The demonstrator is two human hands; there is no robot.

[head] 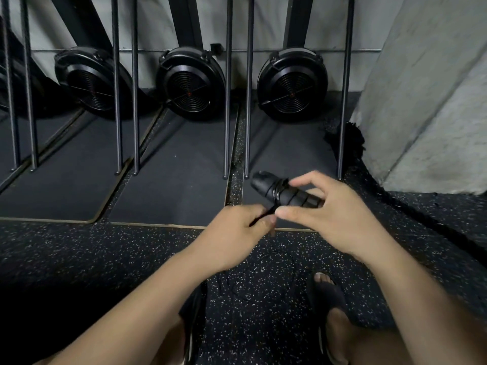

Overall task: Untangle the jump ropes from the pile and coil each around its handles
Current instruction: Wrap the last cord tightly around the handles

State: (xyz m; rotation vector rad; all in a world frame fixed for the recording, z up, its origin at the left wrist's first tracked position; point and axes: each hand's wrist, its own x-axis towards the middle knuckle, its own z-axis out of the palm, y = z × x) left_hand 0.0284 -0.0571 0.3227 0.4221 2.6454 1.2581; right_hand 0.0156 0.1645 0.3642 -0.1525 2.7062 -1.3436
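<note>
Black handles (284,192), half wrapped, are gripped by the right hand (324,219) above the near mat edge; cord (263,216) is pinched by the left hand (237,230). If tension is lost, the wraps could slip off.

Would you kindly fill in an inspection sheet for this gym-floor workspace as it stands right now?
Surface: black speckled rubber floor, with dark mats laid ahead.
Job's things: black jump rope handles held bundled, thin cord wound around them in several turns; loose cord trails on the floor below.
Clutter: dark frayed bundle by the pillar; what it is cannot be told.
Grippers: left hand pinches the cord's free run; right hand grips the handles.
Cables: thick black rope lies along the floor at right.
Surroundings: three fan flywheels against the wall, upright metal bars, concrete pillar, sandalled foot.
</note>
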